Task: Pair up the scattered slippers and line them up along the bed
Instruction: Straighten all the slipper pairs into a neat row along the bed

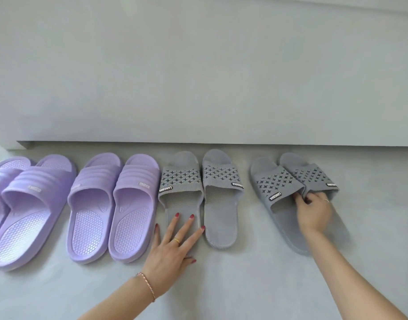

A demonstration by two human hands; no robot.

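Four pairs of slippers stand in a row on the floor, toes toward the bed's white side [198,88]. At far left is a purple pair [32,204], partly cut off by the frame edge, and beside it a second purple pair [113,204]. A grey pair with star cut-outs [219,199] stands in the middle. My left hand [173,245] lies flat, fingers spread, on the heel of that pair's left slipper [181,181]. At right, another grey pair [284,188] sits angled, one slipper overlapping the other. My right hand [314,211] grips both straps where they meet.
The bed's lower edge [198,143] runs across the frame just beyond the slippers' toes, with a dark gap under it. Pale grey floor [244,285] stretches in front of the row and to the right of the grey pair.
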